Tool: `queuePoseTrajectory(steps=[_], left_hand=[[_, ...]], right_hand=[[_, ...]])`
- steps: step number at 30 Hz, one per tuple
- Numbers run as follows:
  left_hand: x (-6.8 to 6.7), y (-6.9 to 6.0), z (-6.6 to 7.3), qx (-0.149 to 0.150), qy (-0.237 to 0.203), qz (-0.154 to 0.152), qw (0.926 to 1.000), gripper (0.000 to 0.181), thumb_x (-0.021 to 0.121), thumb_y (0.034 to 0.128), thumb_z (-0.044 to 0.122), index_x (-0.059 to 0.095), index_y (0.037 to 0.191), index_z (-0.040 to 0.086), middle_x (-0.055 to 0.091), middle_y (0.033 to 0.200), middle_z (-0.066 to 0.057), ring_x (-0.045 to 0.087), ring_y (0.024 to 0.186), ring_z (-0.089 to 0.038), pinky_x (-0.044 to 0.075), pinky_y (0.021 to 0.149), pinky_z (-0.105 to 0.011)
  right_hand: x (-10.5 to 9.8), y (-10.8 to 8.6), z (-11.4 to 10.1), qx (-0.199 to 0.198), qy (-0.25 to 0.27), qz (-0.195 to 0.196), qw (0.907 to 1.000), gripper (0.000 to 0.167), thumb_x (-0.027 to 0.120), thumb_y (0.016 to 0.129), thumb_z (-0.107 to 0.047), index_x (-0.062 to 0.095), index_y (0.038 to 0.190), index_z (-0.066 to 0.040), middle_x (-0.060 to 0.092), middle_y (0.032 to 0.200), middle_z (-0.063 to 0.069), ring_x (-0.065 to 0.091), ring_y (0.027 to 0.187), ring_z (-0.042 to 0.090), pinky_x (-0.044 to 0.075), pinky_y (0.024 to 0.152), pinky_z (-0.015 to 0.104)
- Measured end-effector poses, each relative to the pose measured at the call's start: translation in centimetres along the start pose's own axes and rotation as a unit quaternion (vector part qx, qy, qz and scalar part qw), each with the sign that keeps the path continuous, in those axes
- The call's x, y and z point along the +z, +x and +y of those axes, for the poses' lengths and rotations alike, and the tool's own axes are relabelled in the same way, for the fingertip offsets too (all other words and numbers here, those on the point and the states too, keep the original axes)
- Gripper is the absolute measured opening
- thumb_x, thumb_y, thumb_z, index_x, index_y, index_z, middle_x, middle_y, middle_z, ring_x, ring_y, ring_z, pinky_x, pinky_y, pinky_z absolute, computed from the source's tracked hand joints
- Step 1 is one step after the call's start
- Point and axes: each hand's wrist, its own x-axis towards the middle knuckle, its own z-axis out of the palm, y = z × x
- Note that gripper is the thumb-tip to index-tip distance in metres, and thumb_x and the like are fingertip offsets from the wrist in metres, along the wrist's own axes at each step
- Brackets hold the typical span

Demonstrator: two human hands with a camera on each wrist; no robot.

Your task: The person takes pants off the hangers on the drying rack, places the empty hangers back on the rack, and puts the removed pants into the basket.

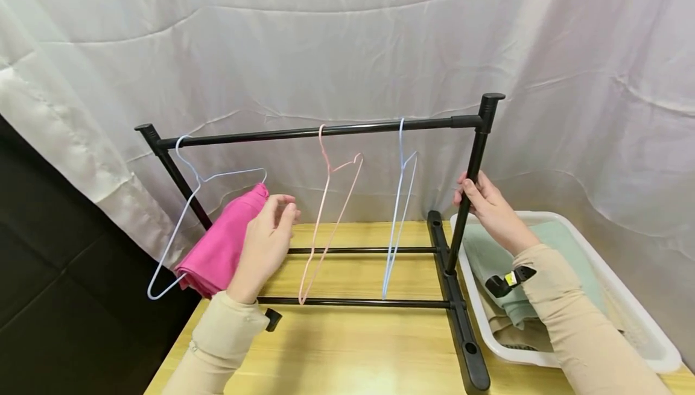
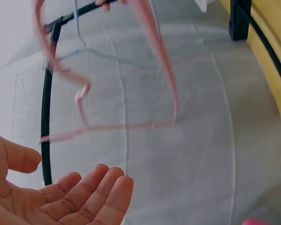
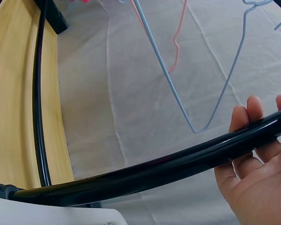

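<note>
My left hand (image 1: 266, 244) is just right of a bright pink cloth (image 1: 225, 247), which hangs over a light blue hanger (image 1: 172, 238) at the rack's left end. In the left wrist view, the fingers of that hand (image 2: 79, 201) are loosely extended, palm showing, with nothing in them. A pink hanger (image 1: 324, 202) dangles to its right, blurred in the left wrist view. My right hand (image 1: 491, 208) grips the right upright post (image 1: 476, 154) of the black rack, fingers wrapped around it. Between the pink hanger and that post hangs a second blue hanger (image 1: 398, 202).
Right of the rack, a white bin (image 1: 523, 356) holds folded pale green cloth (image 1: 559, 241) and beige cloth (image 1: 513, 334). The rack's foot (image 1: 469, 341) and lower bars (image 1: 380, 303) stand on a wooden table (image 1: 358, 353). A pale curtain (image 1: 326, 63) hangs behind.
</note>
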Motion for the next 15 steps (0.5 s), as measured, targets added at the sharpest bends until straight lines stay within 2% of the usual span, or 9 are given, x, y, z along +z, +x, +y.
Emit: queuePoseTrajectory(steps=[5, 10, 15], left_hand=[[-2.5, 1.0, -0.3, 0.008, 0.037, 0.027, 0.9989, 0.035, 0.048, 0.1146, 0.031, 0.06, 0.138, 0.008, 0.074, 0.127, -0.018, 0.071, 0.12, -0.034, 0.054, 0.104, -0.051], [-4.6, 2.0, -0.6, 0.013, 0.063, 0.037, 0.9972, 0.039, 0.049, 0.1139, 0.031, 0.058, 0.142, 0.007, 0.071, 0.133, -0.021, 0.068, 0.125, -0.037, 0.052, 0.109, -0.056], [-7.6, 2.8, -1.4, 0.009, 0.104, 0.056, 0.993, 0.045, 0.049, 0.1128, 0.034, 0.056, 0.147, 0.005, 0.068, 0.135, -0.024, 0.063, 0.131, -0.041, 0.045, 0.113, -0.061]], right_hand=[[-0.1, 0.1, 0.0, -0.005, 0.003, 0.003, 1.0, 0.02, 0.04, 0.116, -0.037, 0.048, 0.125, -0.022, 0.062, 0.097, -0.005, 0.063, 0.098, 0.01, 0.054, 0.088, 0.018], [-0.6, -0.4, -0.1, -0.005, 0.013, 0.006, 0.9999, 0.02, 0.041, 0.116, -0.037, 0.049, 0.125, -0.021, 0.063, 0.097, -0.004, 0.063, 0.095, 0.009, 0.054, 0.086, 0.018], [-0.8, -0.6, -0.2, -0.008, 0.012, 0.007, 0.9999, 0.02, 0.04, 0.116, -0.037, 0.048, 0.126, -0.022, 0.062, 0.098, -0.003, 0.063, 0.097, 0.008, 0.054, 0.088, 0.018]])
